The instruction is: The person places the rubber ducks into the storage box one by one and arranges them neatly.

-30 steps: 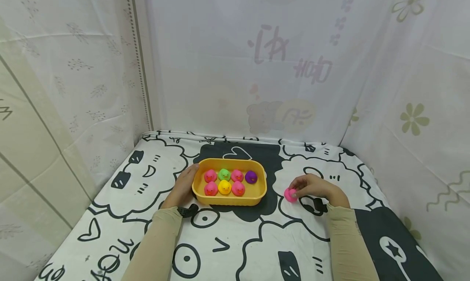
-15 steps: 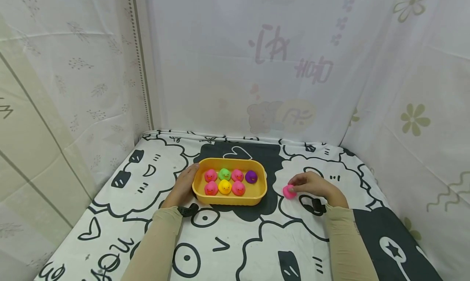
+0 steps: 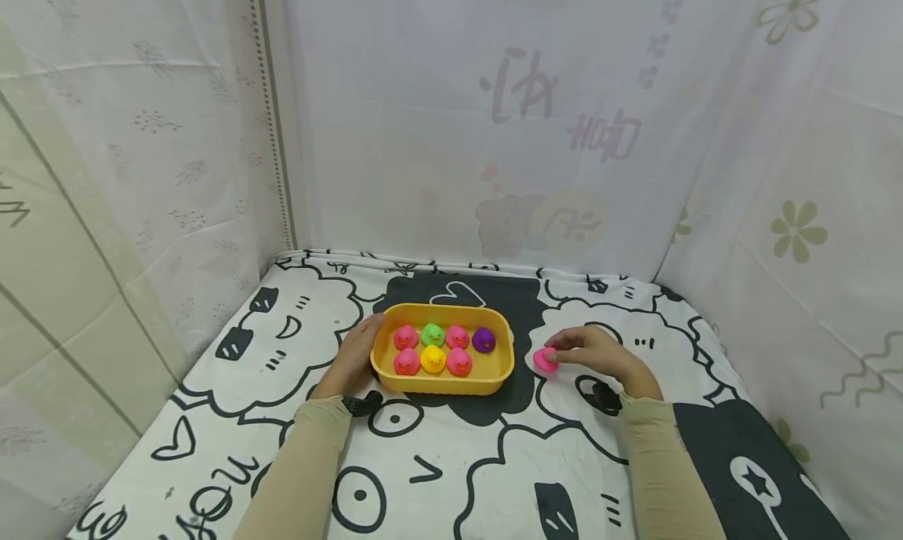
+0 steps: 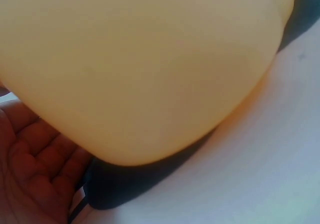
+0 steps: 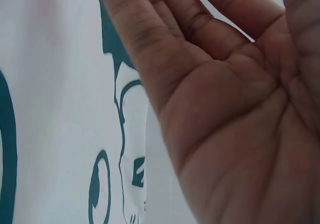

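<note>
In the head view, my left hand (image 3: 354,358) rests against the left end of a yellow plastic tray (image 3: 440,386), fingertips at its rim. The left wrist view has the tray's wall (image 4: 150,84) filling most of it, with my palm and fingers (image 4: 42,159) beside it. Inside the tray sit pink, green and yellow toy ducks and a purple duck (image 3: 483,340) at the right. My right hand (image 3: 592,350) pinches another pink toy duck (image 3: 545,360) between thumb and fingers, right of the tray. In the right wrist view only the palm (image 5: 225,114) and fingers show; the duck is hidden.
A white cloth (image 3: 423,454) with black cartoon drawings covers the table. Patterned curtains (image 3: 451,117) hang behind it and at both sides. A dark strap (image 3: 363,404) sits at the left wrist.
My right hand has moved a little left and away from me, towards the tray, carrying the pink duck. The left hand and the tray have stayed in place.
</note>
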{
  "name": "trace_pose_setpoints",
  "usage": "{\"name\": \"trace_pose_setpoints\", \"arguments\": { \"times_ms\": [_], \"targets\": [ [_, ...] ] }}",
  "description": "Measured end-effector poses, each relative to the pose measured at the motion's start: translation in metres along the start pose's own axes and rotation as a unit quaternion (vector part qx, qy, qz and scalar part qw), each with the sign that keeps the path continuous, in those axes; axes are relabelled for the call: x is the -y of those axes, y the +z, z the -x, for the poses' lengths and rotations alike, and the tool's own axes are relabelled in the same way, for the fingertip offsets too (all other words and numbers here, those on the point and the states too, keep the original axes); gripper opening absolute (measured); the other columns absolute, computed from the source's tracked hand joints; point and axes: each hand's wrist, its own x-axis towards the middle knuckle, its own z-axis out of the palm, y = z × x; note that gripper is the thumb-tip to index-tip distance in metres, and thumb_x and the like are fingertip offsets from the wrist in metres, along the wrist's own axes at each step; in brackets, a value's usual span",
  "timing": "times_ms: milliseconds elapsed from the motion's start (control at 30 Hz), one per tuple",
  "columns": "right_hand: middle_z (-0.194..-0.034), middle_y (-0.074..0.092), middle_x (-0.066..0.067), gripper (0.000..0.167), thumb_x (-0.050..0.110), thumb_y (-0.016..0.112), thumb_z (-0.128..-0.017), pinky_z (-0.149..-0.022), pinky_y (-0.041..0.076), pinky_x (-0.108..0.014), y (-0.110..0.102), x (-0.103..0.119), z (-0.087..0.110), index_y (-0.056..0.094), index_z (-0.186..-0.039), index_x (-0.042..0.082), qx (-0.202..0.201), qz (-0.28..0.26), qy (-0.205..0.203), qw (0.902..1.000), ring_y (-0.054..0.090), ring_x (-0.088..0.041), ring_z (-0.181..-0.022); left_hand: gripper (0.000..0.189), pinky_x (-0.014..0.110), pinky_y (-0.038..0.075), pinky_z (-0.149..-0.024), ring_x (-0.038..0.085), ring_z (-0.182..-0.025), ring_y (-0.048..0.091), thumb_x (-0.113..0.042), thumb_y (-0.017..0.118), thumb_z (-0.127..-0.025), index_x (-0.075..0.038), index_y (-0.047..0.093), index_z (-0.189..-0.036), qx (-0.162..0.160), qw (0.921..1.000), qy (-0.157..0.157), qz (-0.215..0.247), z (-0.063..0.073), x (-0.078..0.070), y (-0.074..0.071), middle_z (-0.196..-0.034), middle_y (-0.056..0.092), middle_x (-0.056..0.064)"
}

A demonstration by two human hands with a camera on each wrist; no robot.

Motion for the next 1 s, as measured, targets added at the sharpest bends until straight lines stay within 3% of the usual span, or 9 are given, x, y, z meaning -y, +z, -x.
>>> {"name": "trace_pose_setpoints", "arguments": {
  "times_ms": [267, 667, 1000],
  "targets": [
    [-0.108, 0.072, 0.005, 0.036, 0.046, 0.076, -0.088, -0.098, 0.053, -0.050, 0.005, 0.013, -0.003, 0.074, -0.114, 0.022, -0.013, 0.010, -0.043, 0.9990, 0.063, -0.021, -0.108, 0.084, 0.047, 0.026, -0.121, 0.030, -0.149, 0.027, -0.070, 0.039, -0.098, -0.014, 0.029, -0.159, 0.001, 1.0000, 0.004, -0.006, 0.001, 0.001, 0.002, -0.164, 0.028, 0.009],
    [-0.100, 0.073, 0.006, 0.029, 0.045, 0.077, -0.087, -0.086, 0.057, -0.039, 0.002, 0.050, -0.017, 0.076, -0.107, 0.024, -0.011, 0.016, -0.091, 0.9956, 0.065, -0.019, -0.095, 0.078, 0.046, 0.025, -0.121, 0.029, -0.149, 0.027, -0.064, 0.040, -0.101, -0.013, 0.030, -0.159, 0.002, 1.0000, 0.008, 0.004, -0.001, 0.001, 0.000, -0.164, 0.028, 0.009],
    [-0.106, 0.073, 0.004, 0.036, 0.046, 0.079, -0.085, -0.087, 0.059, -0.037, 0.017, 0.076, -0.041, 0.074, -0.111, 0.021, 0.038, -0.014, -0.119, 0.9920, 0.069, -0.019, -0.097, 0.073, 0.045, 0.027, -0.121, 0.028, -0.149, 0.028, -0.060, 0.040, -0.103, -0.013, 0.032, -0.158, 0.001, 0.9999, 0.010, 0.013, -0.002, 0.000, 0.000, -0.163, 0.029, 0.008]
  ]
}}
